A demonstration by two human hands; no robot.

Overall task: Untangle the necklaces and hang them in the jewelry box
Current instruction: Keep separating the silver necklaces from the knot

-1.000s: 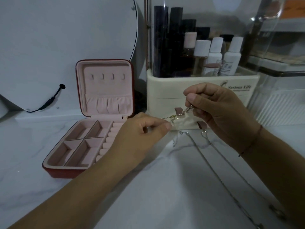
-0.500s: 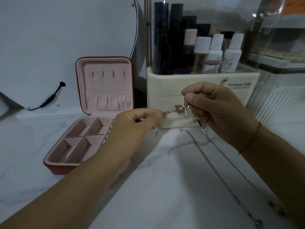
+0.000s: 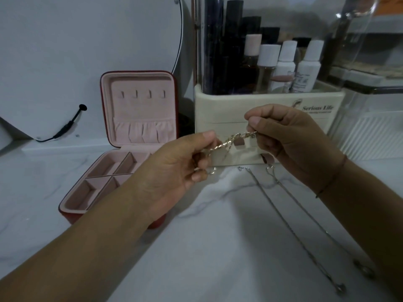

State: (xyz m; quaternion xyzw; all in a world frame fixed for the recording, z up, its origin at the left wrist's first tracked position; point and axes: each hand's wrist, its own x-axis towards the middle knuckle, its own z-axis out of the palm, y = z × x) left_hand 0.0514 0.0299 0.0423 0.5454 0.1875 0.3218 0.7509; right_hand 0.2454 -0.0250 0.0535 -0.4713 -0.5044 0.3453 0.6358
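Rolled palm-up, left hand (image 3: pixel 174 171) and right hand (image 3: pixel 287 144) pinch twisted gold necklace (image 3: pixel 231 140) taut.

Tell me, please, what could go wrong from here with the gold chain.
The gold chain is stretched between the pinching left hand and right hand; pulling harder could tighten its twist or snap a link. Its loose end dangles near the silver necklaces on the counter and might snag them.

Two hands (image 3: pixel 174 168) (image 3: pixel 292 144), one gold necklace (image 3: pixel 229 141), two silver necklaces (image 3: pixel 281 215) (image 3: pixel 305 207), one jewelry box (image 3: pixel 139 110).
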